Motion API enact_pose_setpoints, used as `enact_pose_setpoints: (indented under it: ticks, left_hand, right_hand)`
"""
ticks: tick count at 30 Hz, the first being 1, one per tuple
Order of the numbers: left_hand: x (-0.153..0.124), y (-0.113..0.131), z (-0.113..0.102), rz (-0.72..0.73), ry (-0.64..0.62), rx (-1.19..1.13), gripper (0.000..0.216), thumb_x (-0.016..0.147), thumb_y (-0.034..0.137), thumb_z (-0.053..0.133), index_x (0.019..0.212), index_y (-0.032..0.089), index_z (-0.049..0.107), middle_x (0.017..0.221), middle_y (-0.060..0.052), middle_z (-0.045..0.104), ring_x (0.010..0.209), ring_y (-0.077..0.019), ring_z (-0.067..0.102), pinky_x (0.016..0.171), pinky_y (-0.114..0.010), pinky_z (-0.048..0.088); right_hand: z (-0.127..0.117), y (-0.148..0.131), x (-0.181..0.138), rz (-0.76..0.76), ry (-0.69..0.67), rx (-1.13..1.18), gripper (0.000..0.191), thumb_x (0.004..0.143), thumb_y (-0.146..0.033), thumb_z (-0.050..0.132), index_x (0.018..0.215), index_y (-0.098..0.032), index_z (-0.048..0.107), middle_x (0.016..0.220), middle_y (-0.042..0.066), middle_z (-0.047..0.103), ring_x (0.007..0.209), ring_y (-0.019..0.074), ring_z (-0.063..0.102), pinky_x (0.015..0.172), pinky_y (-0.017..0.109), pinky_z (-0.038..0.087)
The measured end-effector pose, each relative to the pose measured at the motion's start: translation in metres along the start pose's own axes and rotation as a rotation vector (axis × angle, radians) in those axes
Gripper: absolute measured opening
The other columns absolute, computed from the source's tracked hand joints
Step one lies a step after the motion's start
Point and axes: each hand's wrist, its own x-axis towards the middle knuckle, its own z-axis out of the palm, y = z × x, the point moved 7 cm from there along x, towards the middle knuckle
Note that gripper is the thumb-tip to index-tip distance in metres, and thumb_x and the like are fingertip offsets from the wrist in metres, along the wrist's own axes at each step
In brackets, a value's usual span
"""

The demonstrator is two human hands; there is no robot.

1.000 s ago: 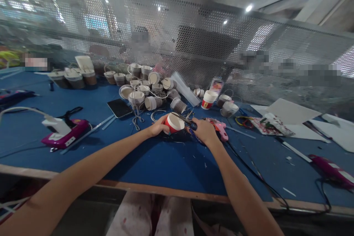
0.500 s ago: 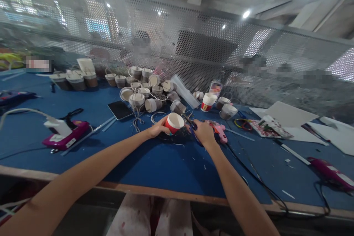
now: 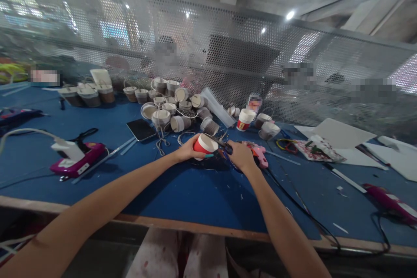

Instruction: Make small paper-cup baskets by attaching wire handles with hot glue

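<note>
Clock centred on the held cup, 12 o'clock toward the far side of the bench point(image 3: 182, 200).

Red-and-white paper cup point(image 3: 199, 145): held over the bench, tilted, its pale mouth showing. Left hand point(image 3: 188, 150) reaches it from 8 o'clock, fingers curled around the wall and gripping it; one teal nail shows against the red. Right hand point(image 3: 240, 155) lies at 3 to 4 o'clock, fingers closed on the handles of dark-bladed scissors point(image 3: 220, 142). The blades run from the hand toward the cup's rim; cannot tell whether they are spread or touch the paper.

Pink glue gun point(image 3: 259, 156): on the bench just past 3 o'clock, next to the right hand. Stack of paper cups point(image 3: 245, 121): upright at 2 o'clock. Pile of small wrapped pots point(image 3: 161, 118): 10 to 12 o'clock, some upright, others on their sides. Black phone point(image 3: 141, 130): flat, between 9 and 10 o'clock. Purple power strip point(image 3: 93, 152) with white plug point(image 3: 67, 149): about 9 o'clock, well apart from the cup.
</note>
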Motion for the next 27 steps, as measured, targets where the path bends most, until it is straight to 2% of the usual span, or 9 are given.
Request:
enact_pose_setpoints:
  ticks: [7, 15, 27]
  left_hand:
    - [0.001, -0.004, -0.001, -0.032, -0.013, -0.068, 0.063, 0.051, 0.029, 0.081, 0.107, 0.015, 0.055, 0.097, -0.006, 0.065, 0.089, -0.0196, 0.060, 0.087, -0.036, 0.046]
    - [0.004, -0.013, -0.004, -0.033, -0.011, -0.152, 0.070, 0.051, 0.028, 0.081, 0.113, 0.015, 0.053, 0.100, -0.007, 0.064, 0.088, -0.0184, 0.060, 0.086, -0.035, 0.046]
    - [0.001, -0.011, -0.002, -0.097, -0.009, -0.132, 0.066, 0.048, 0.030, 0.082, 0.106, 0.012, 0.056, 0.098, -0.009, 0.066, 0.090, -0.0220, 0.062, 0.088, -0.040, 0.047]
  right_hand:
    - [0.003, -0.002, 0.001, -0.043, -0.023, -0.002, 0.045, 0.085, -0.058, 0.036, 0.101, -0.022, 0.058, 0.092, 0.009, 0.069, 0.086, 0.0232, 0.063, 0.063, 0.027, 0.039]
    - [0.004, 0.000, 0.000, -0.055, -0.054, -0.018, 0.044, 0.086, -0.055, 0.036, 0.106, -0.022, 0.057, 0.095, 0.010, 0.068, 0.088, 0.0236, 0.063, 0.065, 0.027, 0.040]
    - [-0.001, -0.004, -0.003, -0.040, -0.030, -0.016, 0.048, 0.084, -0.061, 0.035, 0.095, -0.024, 0.063, 0.086, 0.008, 0.070, 0.082, 0.0229, 0.064, 0.062, 0.026, 0.040]
